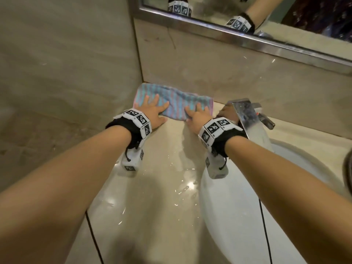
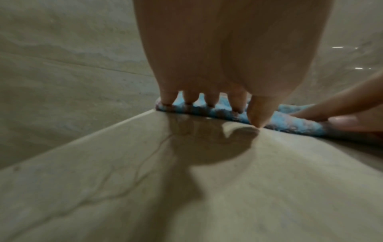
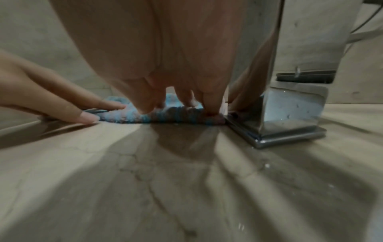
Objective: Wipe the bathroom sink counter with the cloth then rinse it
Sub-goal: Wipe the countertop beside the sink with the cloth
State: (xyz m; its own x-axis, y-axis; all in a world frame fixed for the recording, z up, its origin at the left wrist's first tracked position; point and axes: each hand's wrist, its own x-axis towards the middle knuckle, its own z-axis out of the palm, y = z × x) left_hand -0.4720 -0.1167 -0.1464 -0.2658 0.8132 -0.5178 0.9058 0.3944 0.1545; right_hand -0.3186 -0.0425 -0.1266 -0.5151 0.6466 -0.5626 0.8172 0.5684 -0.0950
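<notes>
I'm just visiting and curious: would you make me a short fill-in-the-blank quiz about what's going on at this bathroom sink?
1. Both hands, the left hand and the right hand, press flat on a striped ____.
2. The cloth lies on the counter against the back ____.
3. The shiny metal ____ stands just right of the right hand.
4. The white sink lies to the ____ of the cloth.

Missing words: cloth; wall; faucet; right

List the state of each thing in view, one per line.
cloth: folded flat on the counter's back corner, pressed by both hands
left hand: fingers spread, pressing cloth
right hand: fingers flat on cloth
counter: wet, glossy
faucet: no water seen running
sink: no standing water visible
</notes>
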